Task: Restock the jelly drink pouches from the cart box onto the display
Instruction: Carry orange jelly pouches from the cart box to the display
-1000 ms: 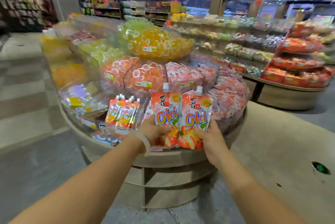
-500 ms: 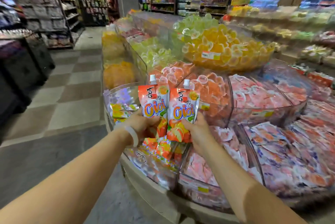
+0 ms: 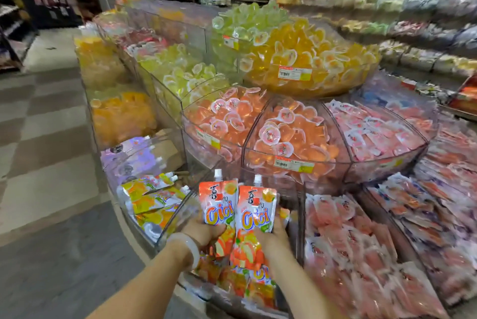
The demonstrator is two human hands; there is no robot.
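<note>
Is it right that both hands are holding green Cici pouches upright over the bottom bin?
Not quite: the head view shows the Cici pouches are orange, not green. The left hand and right hand do hold them upright over the bottom bin.

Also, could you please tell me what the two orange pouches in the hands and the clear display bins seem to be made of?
The left pouch and right pouch look like glossy printed plastic film, judging by their sheen and creases, each with a white, seemingly hard plastic cap. The display bins appear to be rigid clear plastic, perhaps acrylic: the jellies show through the walls and the edges catch light.
</note>
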